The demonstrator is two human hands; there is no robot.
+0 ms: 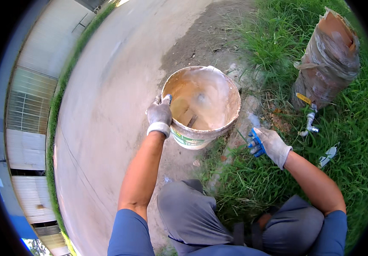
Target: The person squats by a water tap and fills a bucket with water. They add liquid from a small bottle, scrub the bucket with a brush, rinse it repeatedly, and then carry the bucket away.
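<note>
The bucket (187, 141) is left of the tap (311, 118), its rim (205, 135) grasped by the left hand (159, 113), while the right hand (270, 143), nearer the tap, has released fingers; the step appears to be steadying, the next probably requiring firm grip.

- Gloved left hand (159, 114) grips a bucket (191, 138) by its rim.
- Gloved right hand (268, 144) is half curled.
- Tap (310, 119) beside a wrapped bundle (329, 64) in grass (269, 183).
</note>
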